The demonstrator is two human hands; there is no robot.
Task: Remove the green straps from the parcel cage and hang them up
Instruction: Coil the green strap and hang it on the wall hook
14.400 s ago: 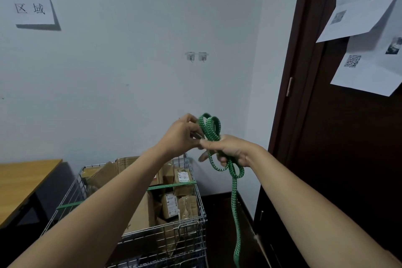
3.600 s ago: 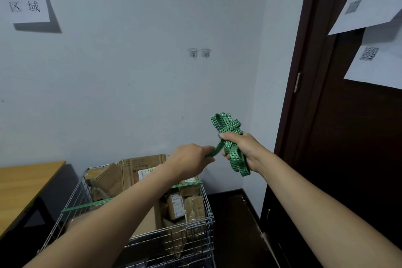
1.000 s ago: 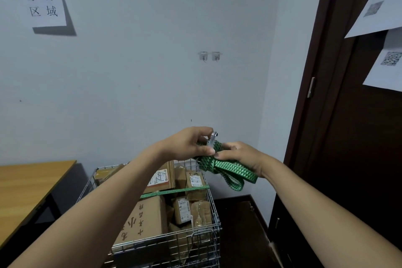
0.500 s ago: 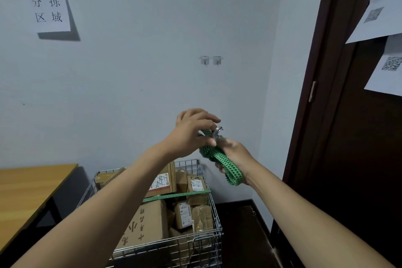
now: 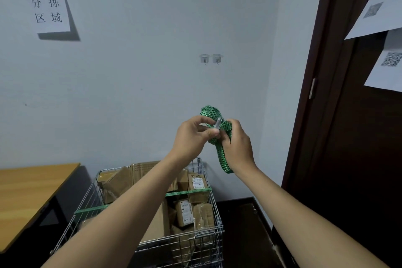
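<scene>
A bundled green strap [image 5: 220, 150] with a metal hook end is held up in front of the wall. My right hand [image 5: 237, 146] grips the bundle, and my left hand [image 5: 192, 135] pinches its metal hook. Below stands the wire parcel cage [image 5: 208, 237], full of cardboard parcels. A second green strap [image 5: 188, 191] still runs across the cage's top, partly hidden by my left forearm. Two small wall hooks [image 5: 211, 59] sit on the wall above my hands, both bare.
A wooden table [image 5: 28, 193] stands at the left of the cage. A dark brown door [image 5: 359, 137] with paper sheets [image 5: 382, 2] pinned on it fills the right side. A paper sign [image 5: 46, 2] hangs on the wall at upper left.
Over the earlier frames the long hanging strap was wound into a tight bundle. In the last half second the bundle turned more upright and my left hand moved onto its metal hook.
</scene>
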